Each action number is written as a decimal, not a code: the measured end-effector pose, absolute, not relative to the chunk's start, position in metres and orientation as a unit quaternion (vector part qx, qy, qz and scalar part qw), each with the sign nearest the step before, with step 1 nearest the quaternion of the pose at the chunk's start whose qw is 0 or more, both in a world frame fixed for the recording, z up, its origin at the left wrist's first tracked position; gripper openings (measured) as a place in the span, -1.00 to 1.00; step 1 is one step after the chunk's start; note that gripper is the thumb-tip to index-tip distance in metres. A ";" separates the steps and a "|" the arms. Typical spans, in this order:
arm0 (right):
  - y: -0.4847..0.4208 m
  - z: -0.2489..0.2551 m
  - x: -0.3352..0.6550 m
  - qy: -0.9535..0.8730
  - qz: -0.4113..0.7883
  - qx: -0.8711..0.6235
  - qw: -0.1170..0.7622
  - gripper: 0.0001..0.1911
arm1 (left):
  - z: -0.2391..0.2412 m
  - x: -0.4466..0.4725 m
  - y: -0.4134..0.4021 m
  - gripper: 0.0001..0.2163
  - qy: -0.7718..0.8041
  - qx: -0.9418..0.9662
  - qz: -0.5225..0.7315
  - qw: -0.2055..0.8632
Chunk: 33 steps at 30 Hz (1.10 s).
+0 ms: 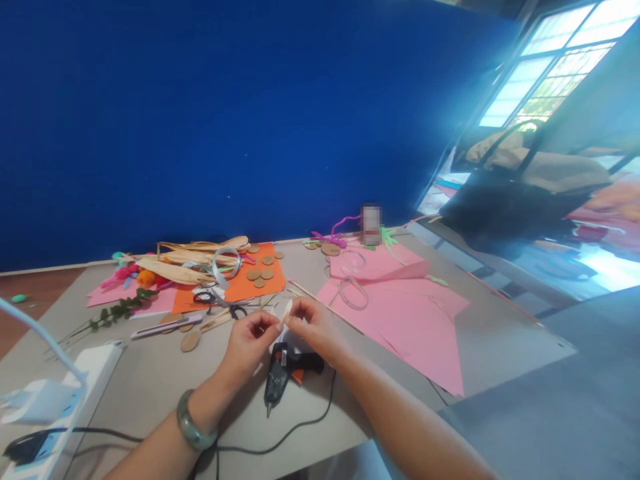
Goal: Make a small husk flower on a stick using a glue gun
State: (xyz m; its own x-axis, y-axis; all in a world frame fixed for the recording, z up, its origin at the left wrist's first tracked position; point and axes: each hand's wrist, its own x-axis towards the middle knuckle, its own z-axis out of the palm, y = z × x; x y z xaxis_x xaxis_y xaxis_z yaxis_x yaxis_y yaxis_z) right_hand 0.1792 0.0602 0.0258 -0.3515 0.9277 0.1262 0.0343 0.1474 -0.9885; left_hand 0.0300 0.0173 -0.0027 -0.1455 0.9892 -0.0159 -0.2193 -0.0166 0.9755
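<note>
My left hand point(254, 340) and my right hand point(311, 325) meet over the middle of the table, fingertips pinched together. Between them is a small pale strip point(287, 311), coloured like the dried husks point(187, 270) at the back left. Most of the strip is hidden by my fingers. Just below my hands lies a black hot glue gun point(278, 380), its nozzle pointing toward me. A pair of scissors point(220, 301) rests beyond my left hand. To its left lie a utility knife point(167, 327) and a brown oval disc point(190, 341).
Pink paper sheets point(415, 320) cover the table's right part. Orange paper point(273, 267) with several brown discs lies at the back. A white power strip point(95, 380) stands at the front left, beside a leafy sprig point(115, 311). A black cord point(305, 423) crosses the front. A blue wall point(225, 120) borders the back.
</note>
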 end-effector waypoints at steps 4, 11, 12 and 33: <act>0.061 0.026 0.180 -0.632 0.525 -0.382 0.424 -0.91 | -0.001 0.031 0.016 -0.82 0.475 0.390 0.587 0.527; 0.060 0.027 0.181 -0.627 0.534 -0.384 0.417 -0.93 | 0.005 0.033 0.014 -0.81 0.477 0.373 0.595 0.529; 0.060 0.027 0.181 -0.627 0.533 -0.385 0.418 -0.94 | 0.006 0.033 0.014 -0.80 0.476 0.371 0.598 0.528; 0.060 0.029 0.180 -0.637 0.518 -0.396 0.412 -0.92 | 0.004 0.035 0.015 -0.81 0.483 0.373 0.600 0.517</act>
State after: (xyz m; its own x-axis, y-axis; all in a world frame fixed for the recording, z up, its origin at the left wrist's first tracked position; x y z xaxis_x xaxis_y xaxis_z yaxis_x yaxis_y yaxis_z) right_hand 0.1796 0.0596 0.0288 -0.3474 0.9306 0.1152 0.0777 0.1510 -0.9855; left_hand 0.0348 0.0152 0.0038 -0.1868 0.9810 -0.0521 -0.2614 0.0015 0.9652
